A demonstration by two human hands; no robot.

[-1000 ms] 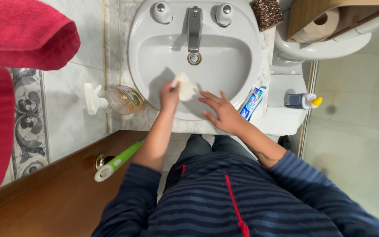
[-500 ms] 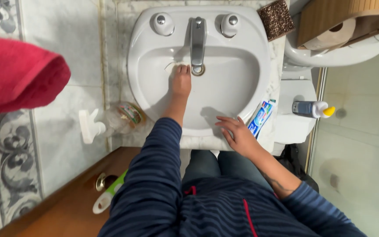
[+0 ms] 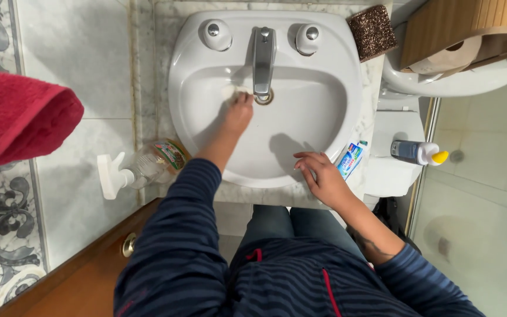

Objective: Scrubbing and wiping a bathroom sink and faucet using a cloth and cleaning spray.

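Note:
My left hand (image 3: pixel 239 111) reaches into the white sink basin (image 3: pixel 312 111) and presses a small pale cloth (image 3: pixel 232 91) against the porcelain just left of the drain, under the metal tap (image 3: pixel 263 56). The cloth is mostly covered by my fingers. My right hand (image 3: pixel 321 176) rests with spread fingers on the sink's front right rim, holding nothing, beside a toothpaste tube (image 3: pixel 351 160).
A clear spray bottle (image 3: pixel 142 165) lies left of the sink. A brown scouring pad (image 3: pixel 372 32) sits at the back right corner. A red towel (image 3: pixel 19 117) hangs at left. A toilet (image 3: pixel 441 76), a paper roll (image 3: pixel 448 57) and a blue bottle (image 3: pixel 416 152) are right. A wooden door (image 3: pixel 83 276) is at lower left.
My left hand carried the cloth from the front of the basin up to the drain area and shifted slightly left there. My right hand slid back from the basin onto the front right rim.

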